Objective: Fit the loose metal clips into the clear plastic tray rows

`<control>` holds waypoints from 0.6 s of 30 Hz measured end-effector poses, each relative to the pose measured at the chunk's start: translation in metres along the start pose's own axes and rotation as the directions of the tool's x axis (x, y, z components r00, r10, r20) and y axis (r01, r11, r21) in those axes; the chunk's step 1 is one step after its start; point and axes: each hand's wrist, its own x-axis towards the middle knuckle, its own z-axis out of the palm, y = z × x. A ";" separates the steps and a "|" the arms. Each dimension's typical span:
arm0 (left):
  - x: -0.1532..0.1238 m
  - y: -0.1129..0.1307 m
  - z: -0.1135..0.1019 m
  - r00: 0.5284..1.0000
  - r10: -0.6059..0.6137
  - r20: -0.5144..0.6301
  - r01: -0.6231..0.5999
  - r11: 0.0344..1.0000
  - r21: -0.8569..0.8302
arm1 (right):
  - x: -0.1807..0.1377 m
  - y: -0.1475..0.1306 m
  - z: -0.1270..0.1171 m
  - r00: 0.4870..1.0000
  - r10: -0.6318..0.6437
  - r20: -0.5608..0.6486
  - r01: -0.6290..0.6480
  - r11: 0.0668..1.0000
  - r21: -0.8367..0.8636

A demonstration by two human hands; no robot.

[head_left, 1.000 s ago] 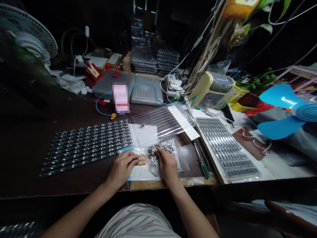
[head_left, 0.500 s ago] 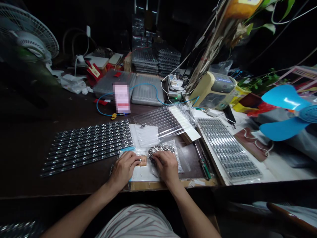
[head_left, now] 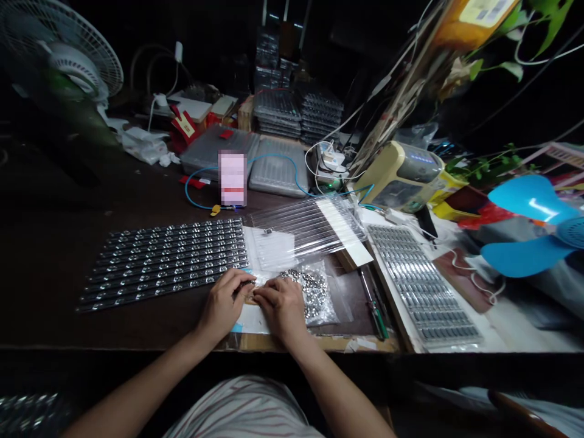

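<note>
Both hands meet at the front of the dark table, over a small tan block (head_left: 249, 299) on a white sheet. The fingers of my left hand (head_left: 222, 303) are bent into a pinch at the block; what is between them is too small to make out. My right hand (head_left: 283, 309) is closed too, its thumb and forefinger pressed together right beside the left fingertips, hiding whatever they grip. Just right of it, small shiny metal parts (head_left: 314, 293) lie heaped on a clear plastic bag (head_left: 340, 301). Left of the hands are rows of black strips with shiny metal pieces (head_left: 166, 258).
Behind the hands lies a clear ribbed plastic tray (head_left: 296, 228). To the right are a green-handled screwdriver (head_left: 378, 319) and a filled clear tray (head_left: 422, 283). A phone-like blurred panel (head_left: 232, 177), a blue cable and a blue-bladed fan (head_left: 524, 198) stand farther out.
My right hand has moved left from the metal parts to the tan block, beside my left hand. The whole view has shifted slightly.
</note>
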 end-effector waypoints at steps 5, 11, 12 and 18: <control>-0.001 -0.001 0.000 1.000 -0.025 0.012 0.025 1.000 -0.005 | -0.005 0.018 -0.015 1.000 -0.009 0.029 0.012 0.994 -0.107; 0.005 -0.002 -0.003 0.997 -0.060 0.039 0.061 0.998 -0.035 | -0.020 0.046 -0.022 0.993 -0.102 0.054 0.106 0.992 -0.075; 0.006 -0.001 -0.003 0.997 -0.066 0.039 0.068 0.997 -0.042 | -0.021 0.047 -0.021 0.995 -0.091 0.031 0.093 0.994 -0.060; 0.011 0.009 0.005 0.994 0.007 0.112 -0.003 0.999 -0.041 | -0.019 0.045 -0.016 0.997 0.014 -0.082 -0.016 1.000 -0.025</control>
